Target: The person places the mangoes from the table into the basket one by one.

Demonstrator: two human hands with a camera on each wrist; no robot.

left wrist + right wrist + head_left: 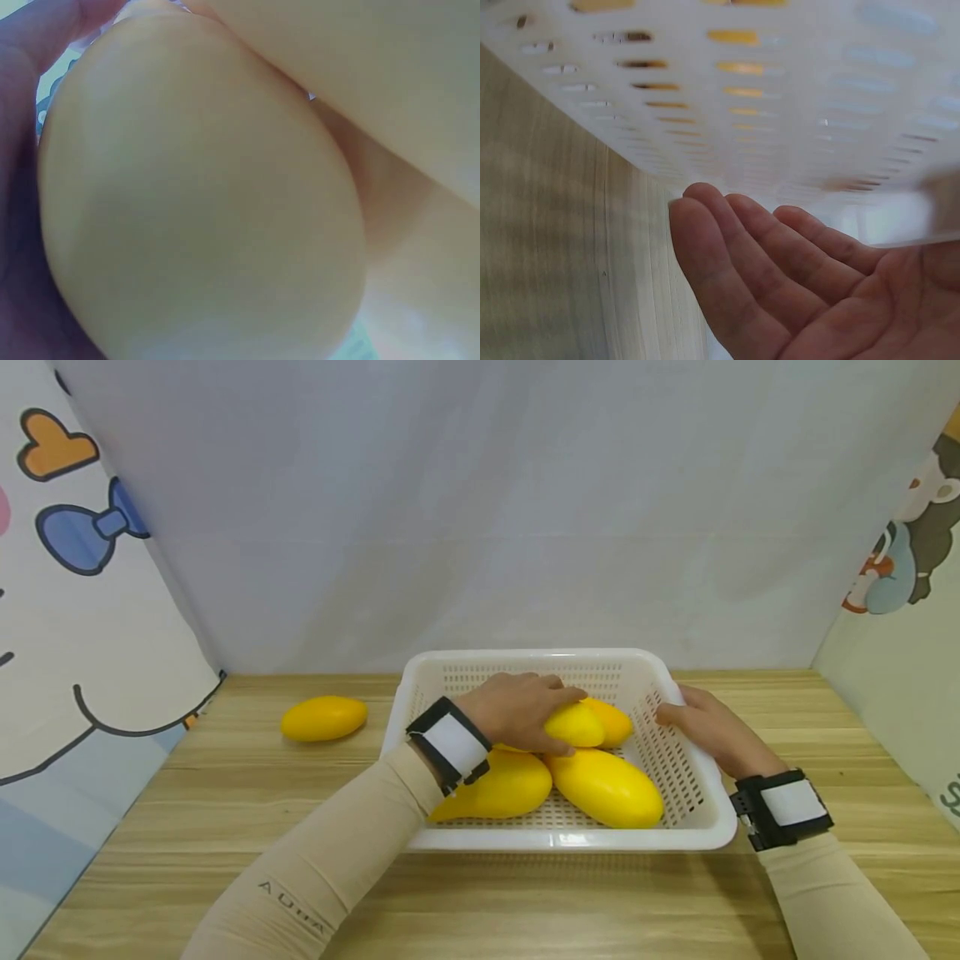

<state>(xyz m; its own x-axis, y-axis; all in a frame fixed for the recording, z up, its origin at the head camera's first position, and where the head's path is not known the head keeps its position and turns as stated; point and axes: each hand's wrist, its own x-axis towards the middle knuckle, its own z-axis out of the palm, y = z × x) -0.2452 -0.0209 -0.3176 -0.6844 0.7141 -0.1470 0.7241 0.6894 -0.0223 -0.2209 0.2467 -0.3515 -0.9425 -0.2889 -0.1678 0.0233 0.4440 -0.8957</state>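
A white plastic basket (pixel 570 839) with slotted walls holds several smooth yellow mangoes. My left hand (pixel 517 710) reaches inside and grips one mango (pixel 573 724), thumb on the near side and fingers over the far side. That same mango (pixel 202 187) fills much of the left wrist view. Right behind it lies another mango (pixel 611 722). In front are two larger ones, a left mango (pixel 506 785) partly behind my wrist and a right mango (pixel 611 789). My right hand (pixel 712 727) holds the basket's right rim, thumb inside, fingers (pixel 765 255) against the outer wall.
One more mango (pixel 324 718) lies on the wooden table (pixel 247 802) to the left of the basket. A pale cloth (pixel 487 527) hangs behind the table, and printed cartoon panels (pixel 90 635) stand along both sides.
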